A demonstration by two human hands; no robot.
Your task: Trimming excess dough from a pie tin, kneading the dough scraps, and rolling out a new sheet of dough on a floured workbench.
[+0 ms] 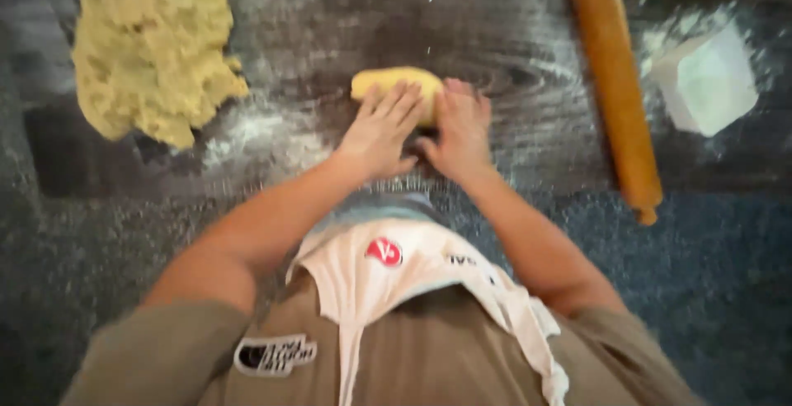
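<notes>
Both hands are pressing a small yellow dough piece [396, 84] on the floured dark counter [528, 125]: the left hand [381, 129] is lying flat and open on it, while the right hand [459, 129] is cupping its right edge, fingers loosely spread. Kneading it well probably means pushing evenly with both palms and keeping it on the floured patch, clear of the rolling pin [615, 84] and the big dough mound [153, 51].
</notes>
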